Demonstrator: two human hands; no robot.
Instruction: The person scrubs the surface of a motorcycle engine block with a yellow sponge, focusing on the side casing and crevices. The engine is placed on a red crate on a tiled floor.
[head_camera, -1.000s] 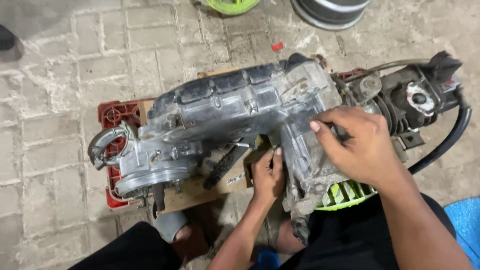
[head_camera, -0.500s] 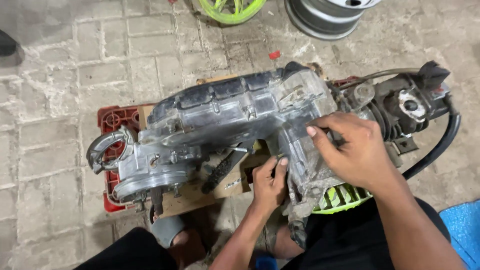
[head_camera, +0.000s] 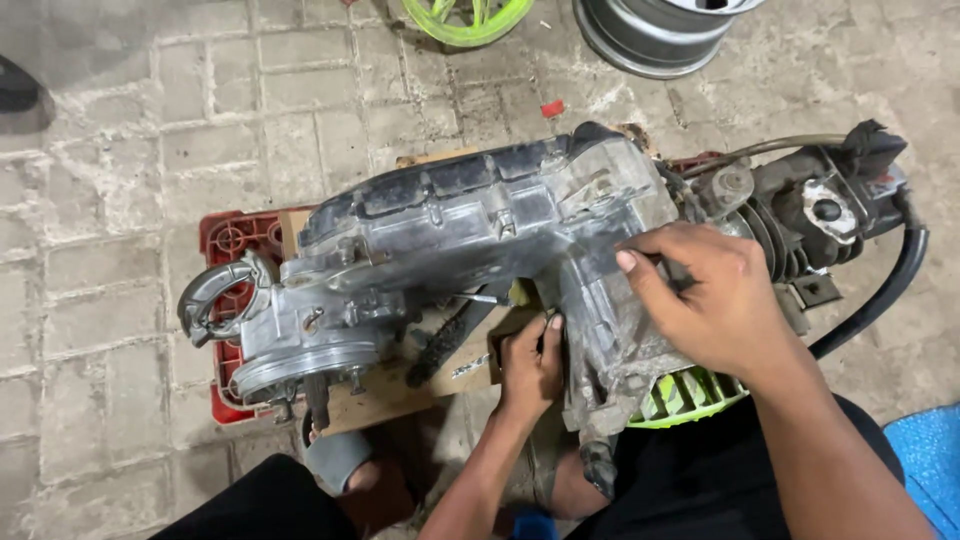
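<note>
A grey, dirty scooter engine (head_camera: 470, 225) lies on its side on a red plastic crate (head_camera: 228, 245) topped with cardboard. My right hand (head_camera: 705, 300) lies palm down on the engine's casing near the cylinder end (head_camera: 815, 215), fingers curled over the metal. My left hand (head_camera: 530, 365) reaches up from below and grips the lower edge of the same casing, thumb against the metal. A bright green fan cover (head_camera: 690, 395) shows under my right wrist. What my left fingers touch underneath is hidden.
The floor is grey paving. A green wheel rim (head_camera: 465, 20) and a silver wheel rim (head_camera: 660, 30) lie at the top. A black hose (head_camera: 885, 295) curves off the engine at right. My sandalled foot (head_camera: 340, 460) sits below the crate; a blue sheet (head_camera: 930, 460) lies at right.
Both hands stay on the engine casing. My left hand has shifted slightly along the lower edge. The view has tilted a little.
</note>
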